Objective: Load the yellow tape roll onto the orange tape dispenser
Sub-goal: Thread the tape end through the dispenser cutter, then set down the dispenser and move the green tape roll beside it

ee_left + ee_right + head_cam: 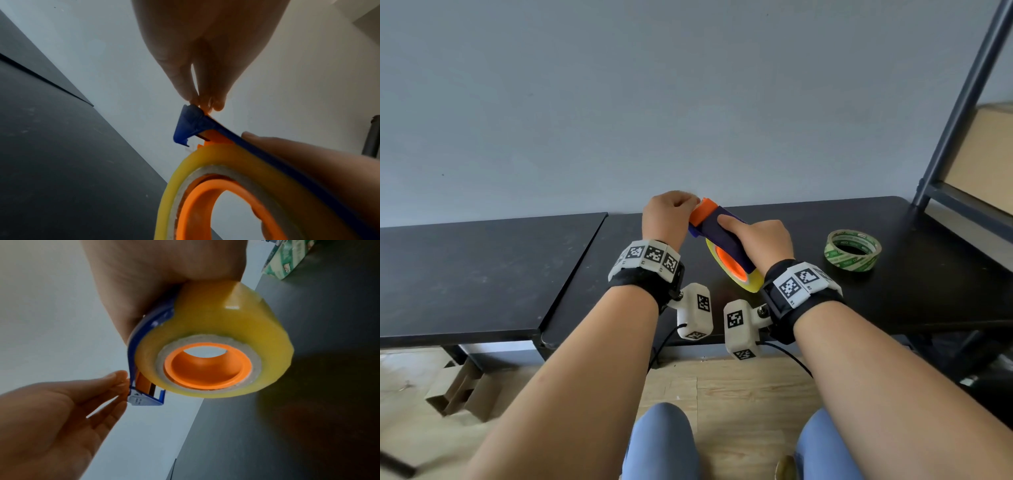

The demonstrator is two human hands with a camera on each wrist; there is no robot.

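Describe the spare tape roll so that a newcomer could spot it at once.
On the black table, look right of the right hand, toward the shelf frame. A green roll lies flat there, untouched. Its colour and pale print set it apart from the yellow roll on the dispenser.

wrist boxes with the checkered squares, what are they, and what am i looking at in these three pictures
No machine here: these are a person's bare hands. The wide picture comes from a camera on the head; the other two come from the white boxes strapped under the wrists, looking along each hand. The patterned squares are printed markers. The right hand grips the orange tape dispenser by its blue cover, with the yellow tape roll already on its orange hub. The left hand pinches the dispenser's front end. A green tape roll lies on the black table.
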